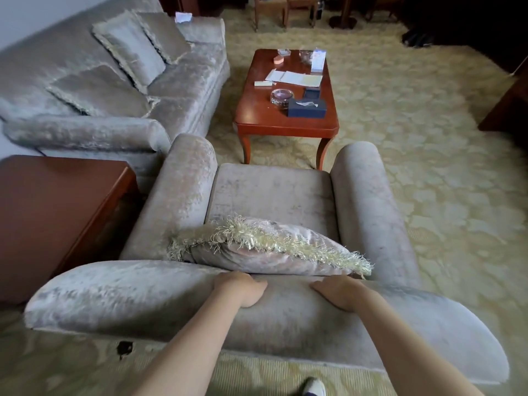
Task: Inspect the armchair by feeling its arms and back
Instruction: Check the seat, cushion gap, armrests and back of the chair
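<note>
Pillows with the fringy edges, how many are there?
4. One pillow leans against the armchair back. Three sit on the sofa: near pillow, middle pillow, far pillow. More could be hidden out of view.

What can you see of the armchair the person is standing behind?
The armchair is upholstered in pale grey-pink, velvety-looking fabric with mottled patches. It has two thick rolled arms, a flat seat and a broad padded back, seen from behind. A fringed cushion lies on the seat against the back. The chair stands on patterned carpet, facing a wooden coffee table, a side table beside one arm. The left hand grips the back's top; the right hand rests on it.
</note>
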A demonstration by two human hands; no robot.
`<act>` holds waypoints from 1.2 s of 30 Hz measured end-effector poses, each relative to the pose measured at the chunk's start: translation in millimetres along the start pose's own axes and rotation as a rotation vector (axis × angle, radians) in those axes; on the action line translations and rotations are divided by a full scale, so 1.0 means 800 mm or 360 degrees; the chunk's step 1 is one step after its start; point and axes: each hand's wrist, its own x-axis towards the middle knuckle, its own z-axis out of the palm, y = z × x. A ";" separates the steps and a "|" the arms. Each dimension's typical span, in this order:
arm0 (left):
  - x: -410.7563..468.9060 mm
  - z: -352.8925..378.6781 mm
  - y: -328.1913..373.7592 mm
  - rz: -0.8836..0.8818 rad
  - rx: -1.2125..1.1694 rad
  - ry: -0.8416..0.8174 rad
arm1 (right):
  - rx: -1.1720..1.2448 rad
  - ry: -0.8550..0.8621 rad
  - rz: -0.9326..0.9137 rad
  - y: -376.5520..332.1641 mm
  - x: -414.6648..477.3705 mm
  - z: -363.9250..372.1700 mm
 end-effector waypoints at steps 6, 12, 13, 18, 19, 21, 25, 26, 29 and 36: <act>-0.002 -0.025 -0.005 0.0115 -0.0023 0.0092 | 0.0136 0.0120 0.0060 -0.006 -0.005 -0.032; -0.002 -0.032 -0.027 0.0373 -0.0058 0.0223 | 0.0161 0.0045 0.0307 -0.031 0.017 -0.051; -0.005 -0.031 -0.043 0.0395 -0.0105 0.0258 | 0.0109 0.0051 0.0385 -0.040 0.021 -0.053; -0.007 -0.062 -0.219 -0.0136 -0.0059 0.0501 | -0.0013 0.0037 -0.0070 -0.180 0.016 -0.081; -0.006 -0.066 -0.265 -0.0366 -0.0081 0.0502 | 0.0042 0.0042 -0.0215 -0.223 0.011 -0.080; -0.008 -0.064 -0.343 -0.0831 -0.0360 0.0463 | 0.0053 0.0091 -0.0398 -0.319 0.002 -0.064; 0.001 -0.040 -0.394 -0.1075 -0.1064 0.0566 | -0.0394 0.0367 -0.0606 -0.471 -0.024 0.000; 0.003 -0.036 -0.395 -0.1071 -0.1085 0.0624 | -0.0471 0.0492 -0.0613 -0.484 -0.025 0.010; 0.001 -0.032 -0.394 -0.1072 -0.1039 0.0684 | -0.0555 0.0737 -0.0634 -0.486 -0.015 0.019; -0.010 -0.010 -0.386 -0.1101 -0.1000 0.0777 | -0.0612 0.0742 -0.0698 -0.478 -0.022 0.037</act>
